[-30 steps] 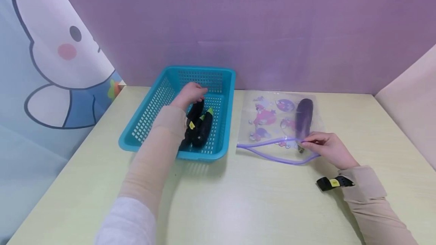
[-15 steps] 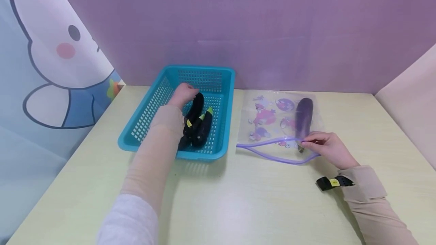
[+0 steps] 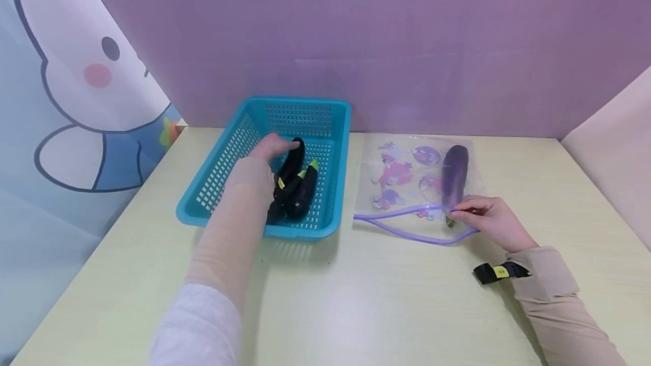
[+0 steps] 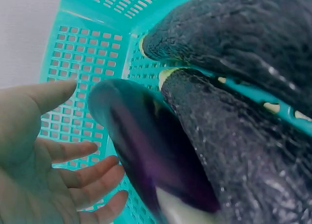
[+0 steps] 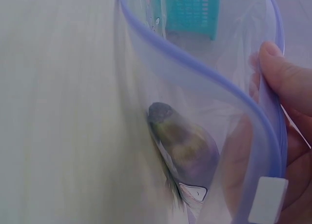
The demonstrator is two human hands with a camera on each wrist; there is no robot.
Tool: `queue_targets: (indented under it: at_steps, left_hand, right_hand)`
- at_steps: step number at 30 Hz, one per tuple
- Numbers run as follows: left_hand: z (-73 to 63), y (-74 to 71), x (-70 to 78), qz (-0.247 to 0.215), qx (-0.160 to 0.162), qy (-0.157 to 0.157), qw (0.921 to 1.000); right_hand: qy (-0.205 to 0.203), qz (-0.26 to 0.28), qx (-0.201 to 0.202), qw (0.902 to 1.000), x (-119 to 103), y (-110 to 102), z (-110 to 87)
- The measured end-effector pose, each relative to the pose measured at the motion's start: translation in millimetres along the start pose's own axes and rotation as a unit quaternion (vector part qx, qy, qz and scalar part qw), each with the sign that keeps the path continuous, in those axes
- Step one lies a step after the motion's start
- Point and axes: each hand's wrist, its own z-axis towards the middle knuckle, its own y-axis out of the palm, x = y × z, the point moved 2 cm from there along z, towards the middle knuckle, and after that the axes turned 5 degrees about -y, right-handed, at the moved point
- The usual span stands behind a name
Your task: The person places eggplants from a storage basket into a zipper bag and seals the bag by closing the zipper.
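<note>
My left hand (image 3: 269, 147) is inside the turquoise basket (image 3: 339, 196), beside a glossy dark purple eggplant (image 3: 294, 158). In the left wrist view its fingers (image 4: 100, 182) spread loosely near the smooth eggplant (image 4: 156, 146), and I see no grip on it. Two wrinkled blackish eggplants (image 4: 214, 121) with pale green ends lie alongside. At the right, my right hand (image 3: 490, 220) pinches the purple-rimmed mouth of a clear zip bag (image 3: 368, 185) between thumb and fingers. The bag's mouth gapes, and one eggplant (image 5: 187, 143) lies inside it.
A pale wooden table (image 3: 325, 309) carries the basket on the left and the bag on the right. Behind them rises a purple backdrop (image 3: 381, 49). A black strap (image 3: 500, 271) hangs at my right wrist. The bag has a white slider tab (image 5: 268, 199).
My left hand has shifted slightly left and lower in the basket, leaving more of the smooth eggplant visible. My right hand and the bag have stayed practically still.
</note>
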Motion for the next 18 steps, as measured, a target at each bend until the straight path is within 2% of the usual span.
queue_targets:
  at_steps: [4,9,13,18]
  left_hand:
    - [1.6,1.7,-1.0,0.033,-0.025,-0.006,0.9991]
    - [-3.7,2.3,0.6,0.061,-0.04,-0.006,0.9973]
    - [-5.8,3.0,1.7,0.081,-0.048,-0.011,0.9955]
    - [-1.1,3.8,1.1,0.092,-0.049,-0.011,0.9945]
  right_hand:
    - [0.001,0.0,-0.002,1.0,-0.2,-0.3,0.0]
    - [-0.003,0.004,-0.002,1.0,-1.3,-0.1,0.1]
    - [-0.005,0.008,-0.002,1.0,-1.2,0.4,-0.2]
    - [-0.006,0.006,-0.002,1.0,-1.9,0.8,-0.2]
